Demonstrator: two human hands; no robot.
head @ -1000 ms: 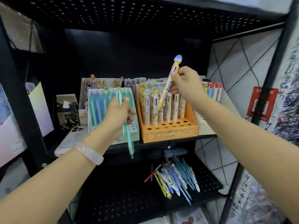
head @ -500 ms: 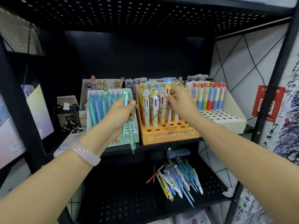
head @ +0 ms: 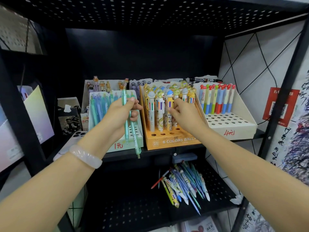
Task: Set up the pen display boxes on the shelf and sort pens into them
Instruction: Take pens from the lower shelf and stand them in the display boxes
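Black perforated metal shelving point(head: 150, 17) fills the view, with a tiled wall to the right. Near the middle, the left hand point(head: 120, 113) is curled round two translucent green pens point(head: 129, 124), held upright in front of the pale green display box point(head: 130, 144) marked with a red price. The right hand point(head: 184, 114) reaches into the orange six-colour ball pen box point(head: 167, 141), its fingertips point(head: 170, 110) on a yellow multicolour pen point(head: 169, 106) standing in the front row; whether it grips that pen or only touches it cannot be told.

Three front boxes stand side by side on the upper shelf, so the setting-up looks done. The green box holds a back row of blue and green pens; the orange box is roughly half full, with open holes in front; the white box point(head: 234, 129) at the right has one back row of red-capped pens point(head: 217, 99) and many empty holes. Sorting appears about midway: a loose pile of mixed pens point(head: 184, 183) lies on the lower shelf, and the two green pens await a slot.
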